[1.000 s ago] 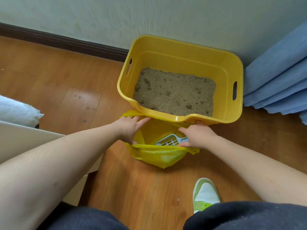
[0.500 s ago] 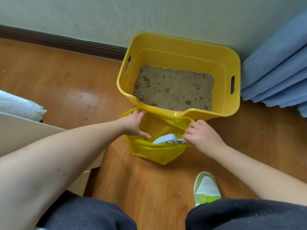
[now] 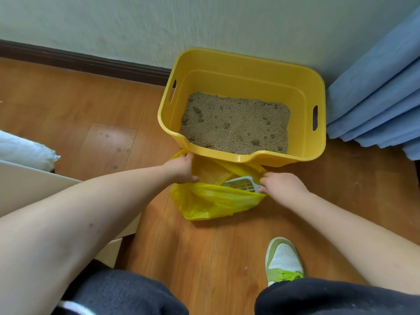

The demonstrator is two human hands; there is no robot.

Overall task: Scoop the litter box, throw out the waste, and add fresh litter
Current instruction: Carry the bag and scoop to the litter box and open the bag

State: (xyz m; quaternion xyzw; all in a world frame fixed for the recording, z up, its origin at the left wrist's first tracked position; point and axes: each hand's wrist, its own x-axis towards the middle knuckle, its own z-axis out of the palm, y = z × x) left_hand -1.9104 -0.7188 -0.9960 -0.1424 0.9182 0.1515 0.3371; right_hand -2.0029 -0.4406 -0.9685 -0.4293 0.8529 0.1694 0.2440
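While both hands hold the bag [image 3: 211, 203] open, left [image 3: 181, 168] pinching its rim, right [image 3: 280, 185] apparently gripping the scoop [image 3: 241, 184] too, litter [image 3: 234, 123] fills the box [image 3: 250, 71] on wooden floor [image 3: 68, 110].

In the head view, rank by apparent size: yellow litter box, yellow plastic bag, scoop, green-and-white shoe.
1. yellow litter box, clearly largest.
2. yellow plastic bag, partly tucked under the box.
3. green-and-white shoe, nearer the camera and partly hidden.
4. scoop, smallest; only its head shows, held by the right hand.
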